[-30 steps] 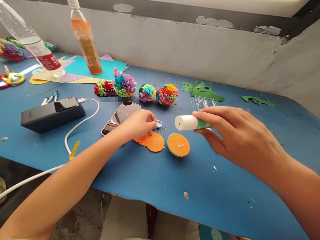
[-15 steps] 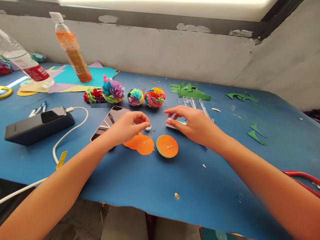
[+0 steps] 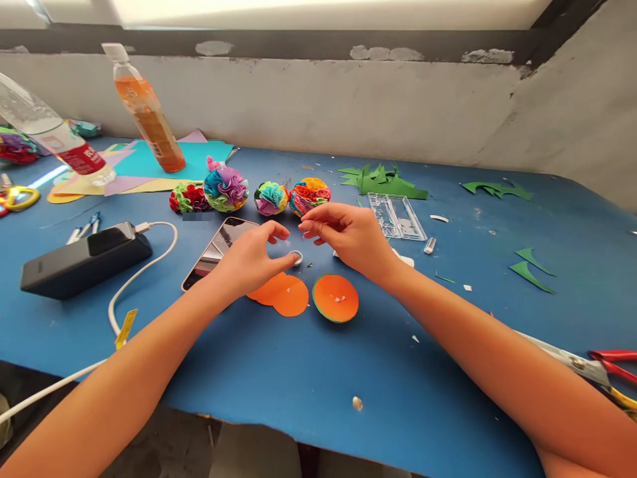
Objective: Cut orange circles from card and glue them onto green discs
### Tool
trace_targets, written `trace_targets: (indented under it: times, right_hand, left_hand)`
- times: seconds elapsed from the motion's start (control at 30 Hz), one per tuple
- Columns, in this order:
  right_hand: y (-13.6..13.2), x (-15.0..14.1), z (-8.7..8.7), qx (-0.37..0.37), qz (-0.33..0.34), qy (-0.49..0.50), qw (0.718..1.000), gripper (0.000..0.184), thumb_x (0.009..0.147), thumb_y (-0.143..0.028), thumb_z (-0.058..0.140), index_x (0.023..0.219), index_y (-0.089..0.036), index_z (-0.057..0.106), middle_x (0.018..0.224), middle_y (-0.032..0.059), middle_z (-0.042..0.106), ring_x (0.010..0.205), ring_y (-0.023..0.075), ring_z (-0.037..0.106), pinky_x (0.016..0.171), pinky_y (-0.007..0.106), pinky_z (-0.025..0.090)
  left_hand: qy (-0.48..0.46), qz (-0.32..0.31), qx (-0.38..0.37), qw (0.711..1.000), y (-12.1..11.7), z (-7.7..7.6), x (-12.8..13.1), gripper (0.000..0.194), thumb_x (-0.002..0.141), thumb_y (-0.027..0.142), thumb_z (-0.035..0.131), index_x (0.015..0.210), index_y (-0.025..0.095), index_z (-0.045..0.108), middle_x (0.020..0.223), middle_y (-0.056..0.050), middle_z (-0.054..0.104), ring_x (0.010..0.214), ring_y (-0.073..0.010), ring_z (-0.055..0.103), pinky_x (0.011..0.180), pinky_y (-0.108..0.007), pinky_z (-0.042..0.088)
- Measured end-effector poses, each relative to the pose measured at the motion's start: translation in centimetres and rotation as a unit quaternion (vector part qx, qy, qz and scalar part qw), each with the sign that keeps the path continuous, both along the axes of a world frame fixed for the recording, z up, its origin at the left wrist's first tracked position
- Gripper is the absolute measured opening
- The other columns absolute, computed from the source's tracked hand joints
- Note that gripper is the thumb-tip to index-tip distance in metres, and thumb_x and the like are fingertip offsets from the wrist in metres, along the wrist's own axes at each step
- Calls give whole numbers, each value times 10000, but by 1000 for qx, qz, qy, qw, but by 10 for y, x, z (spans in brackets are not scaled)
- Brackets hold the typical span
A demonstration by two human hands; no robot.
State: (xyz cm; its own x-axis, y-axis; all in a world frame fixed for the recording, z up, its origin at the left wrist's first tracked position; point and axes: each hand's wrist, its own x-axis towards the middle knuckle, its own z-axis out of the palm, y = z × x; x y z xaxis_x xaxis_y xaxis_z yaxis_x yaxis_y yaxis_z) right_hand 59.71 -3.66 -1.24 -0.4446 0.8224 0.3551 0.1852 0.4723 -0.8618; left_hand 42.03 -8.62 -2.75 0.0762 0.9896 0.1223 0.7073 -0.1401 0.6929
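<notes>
My left hand (image 3: 252,255) hovers over the phone's right side, thumb and fingers apart. Beside its thumb tip lies a small white round thing (image 3: 297,258). My right hand (image 3: 343,234) is closed in a pinch just right of my left fingers. Whatever its fingertips hold is too small to name. Nearer me lie overlapping orange paper discs (image 3: 291,296) and, to their right, an orange disc with green edging (image 3: 336,300) bearing small whitish bits. A white object (image 3: 405,260) is partly hidden by my right hand.
A phone (image 3: 219,245), a power bank (image 3: 84,259) with a white cable, and two bottles (image 3: 149,116) stand or lie left. Several ruffled paper balls (image 3: 226,189) line the back. To the right are green paper scraps (image 3: 385,180), a clear plastic case (image 3: 398,216) and scissors (image 3: 577,362).
My right hand has moved left and closed from spread fingers into a pinch. My left thumb and fingers have parted from their pinch above the white round thing. The view has shifted slightly.
</notes>
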Motion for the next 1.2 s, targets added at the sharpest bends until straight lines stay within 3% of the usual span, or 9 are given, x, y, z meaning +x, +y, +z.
trace_targets:
  times: [0.07,0.17,0.43,0.6,0.7,0.87,1.0,1.2]
  right_hand:
    - [1,0,-2,-12,-2,6,1000,138,752,-307,678,774,-176,643,692,-3,646,661,142,619,608,286,516]
    - [2,1,-5,-22,9,-28,999,127,716,-279,694,728,-171,628,679,-1,653,640,136,609,611,284,501]
    - [4,4,-8,-51,34,-94,994,146,688,-263,676,643,-167,576,645,4,645,607,129,590,570,258,453]
    - [2,8,-4,34,35,-175,983,107,741,-214,620,660,-167,570,607,-21,608,567,102,546,554,226,400]
    - [-2,9,-2,150,14,-274,950,90,778,-162,583,689,-172,579,585,-36,583,528,87,487,543,221,340]
    - [-8,8,-3,291,9,-423,858,139,897,-203,506,890,-163,640,712,16,654,576,125,512,514,255,254]
    - [-8,11,-4,347,13,-473,810,137,894,-138,495,880,-153,631,712,24,641,617,140,532,512,261,248]
    - [-6,15,0,474,38,-477,740,257,818,16,408,864,-143,606,629,11,571,570,138,450,534,273,258]
  left_hand:
    - [56,-9,7,998,1,-8,2,398,704,453,681,993,192,595,1054,-66,642,980,-253,578,819,-390,470]
    - [101,-38,28,994,4,-17,6,320,725,424,667,917,174,609,1008,-75,641,983,-266,569,858,-418,457]
    - [79,-50,52,994,5,-21,10,159,749,279,574,869,185,618,880,-41,650,845,-216,574,722,-343,457]
    - [49,-52,34,997,4,-19,9,183,742,236,545,900,207,632,888,-12,676,831,-197,575,712,-325,435]
    - [43,-46,24,998,4,-17,10,188,737,241,548,900,215,638,868,-5,669,804,-188,571,686,-311,427]
    - [34,-39,34,998,2,-15,11,180,723,250,563,880,209,641,815,-4,640,735,-170,559,645,-293,426]
    - [24,-35,48,998,3,-14,11,188,718,251,578,892,209,636,843,-7,645,769,-176,564,665,-299,432]
    - [-5,-30,68,997,3,-15,12,171,718,273,601,869,202,636,833,-7,644,760,-169,556,685,-302,441]
